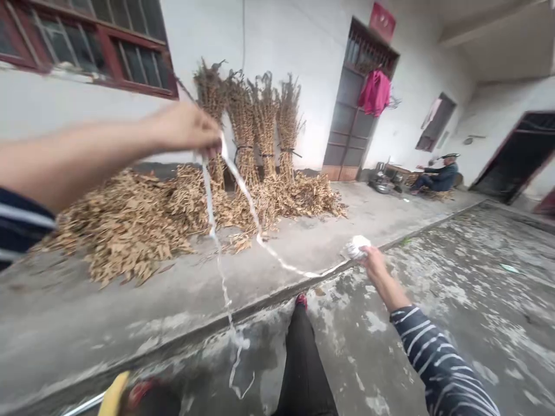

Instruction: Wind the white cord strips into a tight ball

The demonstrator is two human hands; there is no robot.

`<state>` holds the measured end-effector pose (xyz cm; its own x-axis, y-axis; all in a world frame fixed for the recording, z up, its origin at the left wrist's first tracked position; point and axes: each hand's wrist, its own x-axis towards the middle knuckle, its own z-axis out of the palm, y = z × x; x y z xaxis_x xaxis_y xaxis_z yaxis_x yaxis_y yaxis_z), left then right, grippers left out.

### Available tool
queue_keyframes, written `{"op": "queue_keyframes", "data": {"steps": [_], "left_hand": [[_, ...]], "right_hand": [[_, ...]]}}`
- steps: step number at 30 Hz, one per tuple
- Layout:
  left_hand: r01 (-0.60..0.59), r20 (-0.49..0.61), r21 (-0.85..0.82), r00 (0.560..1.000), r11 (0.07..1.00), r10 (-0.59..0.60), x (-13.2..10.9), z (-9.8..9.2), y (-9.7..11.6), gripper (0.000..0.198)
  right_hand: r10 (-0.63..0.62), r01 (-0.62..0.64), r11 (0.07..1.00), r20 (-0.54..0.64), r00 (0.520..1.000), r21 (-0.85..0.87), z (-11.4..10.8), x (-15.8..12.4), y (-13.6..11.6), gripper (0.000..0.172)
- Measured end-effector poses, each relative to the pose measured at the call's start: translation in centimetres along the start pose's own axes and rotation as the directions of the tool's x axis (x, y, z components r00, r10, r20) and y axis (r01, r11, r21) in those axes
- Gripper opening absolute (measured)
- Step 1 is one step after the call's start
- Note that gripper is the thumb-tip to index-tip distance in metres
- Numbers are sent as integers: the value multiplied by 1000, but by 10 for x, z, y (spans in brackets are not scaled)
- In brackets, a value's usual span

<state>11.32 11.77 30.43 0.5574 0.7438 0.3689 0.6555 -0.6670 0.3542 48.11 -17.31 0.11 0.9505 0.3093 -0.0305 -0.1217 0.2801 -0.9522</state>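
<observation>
My left hand (186, 128) is raised at the upper left, its fingers pinching a flat white plastic twine (247, 214). That twine runs down and across to my right hand (373, 260), which grips a white twine roll (358, 247) out over the wet concrete yard. A loose length also hangs from my left hand, down past the step edge to the ground. Behind the twine stand several upright bundles of dried stalks (247, 121), tied with dark bands, above a heap of dried brown stalks and pods (125, 225).
The heap lies on a raised concrete walkway (208, 289) along a white wall with a red-framed window (95, 46). A seated person (437, 176) works beyond it, near a metal machine (384, 179). My black-trousered leg (303, 364) and a yellow object (113, 394) show below.
</observation>
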Motion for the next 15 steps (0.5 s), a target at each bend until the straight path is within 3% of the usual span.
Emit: {"op": "queue_keyframes", "data": {"steps": [3,7,9,12,15], "left_hand": [[69,267,-91,963,993,-43,-11,50,-39,27],[132,464,-252,886,959,0,-39,138,-101,37],[132,533,-256,846,958,25,-56,171,-114,37],[-15,584,-178,804,984,118,-84,201,-101,32],[-264,541,-57,803,963,252,-109,216,-67,30]], "right_hand": [[48,-45,998,87,995,-35,-4,-24,12,37],[120,-100,991,252,960,-89,1,-54,16,45],[161,-126,985,359,919,-119,10,-69,16,51],[249,-194,968,556,793,-157,34,-94,18,57],[301,-298,942,786,540,-156,61,-124,21,69]]}}
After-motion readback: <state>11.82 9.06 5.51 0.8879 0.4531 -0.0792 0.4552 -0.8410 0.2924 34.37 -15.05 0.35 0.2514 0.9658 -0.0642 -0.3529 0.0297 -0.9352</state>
